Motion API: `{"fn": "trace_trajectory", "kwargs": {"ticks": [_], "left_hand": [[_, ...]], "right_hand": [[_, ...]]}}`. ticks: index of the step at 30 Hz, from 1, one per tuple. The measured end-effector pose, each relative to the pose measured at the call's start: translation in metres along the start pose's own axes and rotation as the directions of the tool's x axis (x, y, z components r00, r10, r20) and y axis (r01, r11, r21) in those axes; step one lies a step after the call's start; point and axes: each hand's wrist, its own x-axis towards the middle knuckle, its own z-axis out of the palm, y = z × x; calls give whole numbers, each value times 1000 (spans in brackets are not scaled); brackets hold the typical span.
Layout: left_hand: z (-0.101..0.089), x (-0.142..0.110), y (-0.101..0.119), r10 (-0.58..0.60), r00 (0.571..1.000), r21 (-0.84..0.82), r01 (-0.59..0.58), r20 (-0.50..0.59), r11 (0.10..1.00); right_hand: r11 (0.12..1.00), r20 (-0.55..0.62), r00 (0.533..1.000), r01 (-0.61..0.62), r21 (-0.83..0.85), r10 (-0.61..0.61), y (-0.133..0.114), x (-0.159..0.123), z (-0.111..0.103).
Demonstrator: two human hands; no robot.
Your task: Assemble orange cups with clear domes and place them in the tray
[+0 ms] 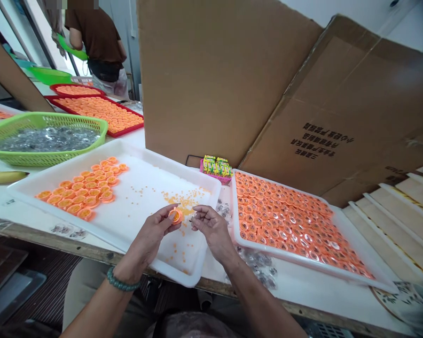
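Between the thumb and fingers of my left hand (161,222) is a small round orange plastic piece (175,216), its hollow side facing me. Just to its right, my right hand (209,227) has thumb and fingertips pinched together; whatever they hold is too small to make out. Both hands are over the right part of a white tray (144,169). Small yellow-orange discs (183,199) lie scattered in that tray beyond my fingers. At its left end sit rows of similar orange pieces (81,190).
A second white tray (292,256) on the right is filled with orange pieces under clear covers. Loose clear parts (259,267) lie between the trays. A green basket (45,159) and banana (5,177) are left. Cardboard (225,80) stands behind; a person (97,42) works beyond.
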Motion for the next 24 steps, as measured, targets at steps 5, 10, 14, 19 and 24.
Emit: {"fn": "trace_trajectory", "kwargs": {"ticks": [5,10,14,19,24], "left_hand": [[0,0,0,-21,999,-10,21,36,1000],[3,-1,3,-75,995,14,74,70,997],[4,-1,4,-116,992,26,115,46,993],[4,-1,4,-109,993,-17,110,34,994],[3,-2,3,-85,995,-23,86,47,996]], "right_hand": [[1000,-10,1000,-15,-13,15,-1,-1,-1],[999,-5,1000,-8,-38,8,0,1,2],[997,16,999,-28,-76,29,-1,3,5],[993,-32,994,-110,-49,108,-2,5,8],[982,-44,989,-142,-122,138,-2,9,13]]}}
